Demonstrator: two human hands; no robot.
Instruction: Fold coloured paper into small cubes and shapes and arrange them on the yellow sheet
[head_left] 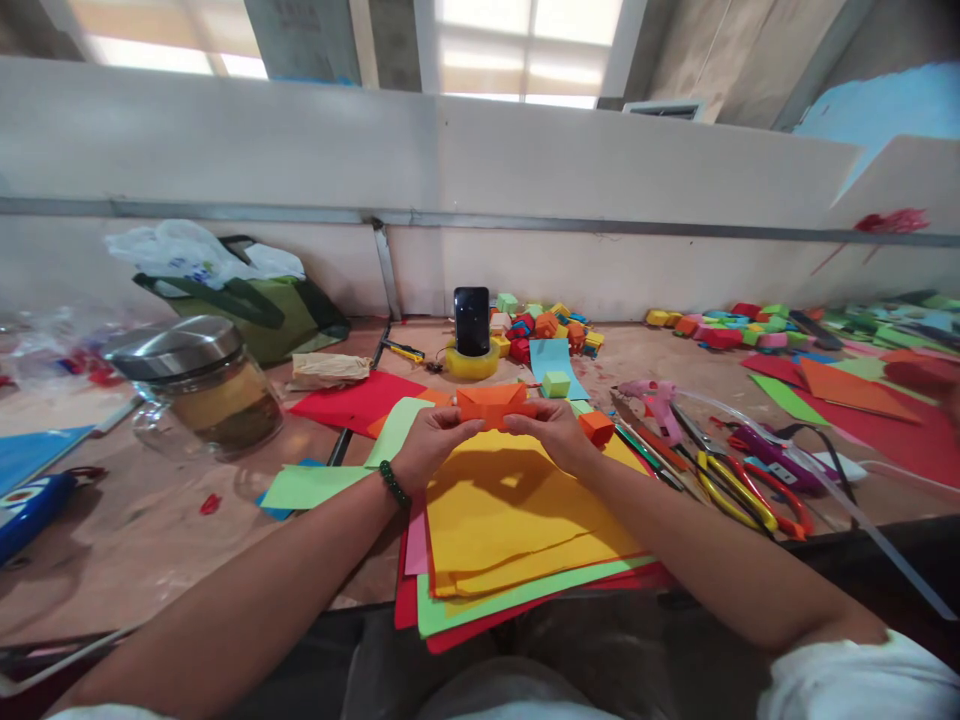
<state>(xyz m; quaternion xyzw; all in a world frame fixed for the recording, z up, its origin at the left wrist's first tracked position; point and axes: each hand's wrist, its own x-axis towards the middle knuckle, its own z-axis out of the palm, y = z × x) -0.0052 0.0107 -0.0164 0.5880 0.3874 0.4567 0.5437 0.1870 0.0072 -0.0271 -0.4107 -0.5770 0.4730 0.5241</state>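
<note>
An orange piece of folded paper [491,402] is held up between my two hands, above a stack of coloured sheets. My left hand [435,437], with a dark beaded bracelet at the wrist, pinches its left end. Its right end is gripped by the thumb and fingers of my right hand [559,432]. Beneath, the top sheet is yellow paper [525,520], with green, pink and red sheets showing at the edges. Beside my right hand lies a small orange paper shape [597,428]. A light green paper strip [319,487] lies by my left wrist.
A phone [472,320] stands in a yellow tape roll [472,362], near heaped paper cubes [551,325]. To the left are a glass mug [217,390] and a green bag [262,315]. Scissors [731,490], pliers [780,500] and a pink glue gun [660,400] lie right.
</note>
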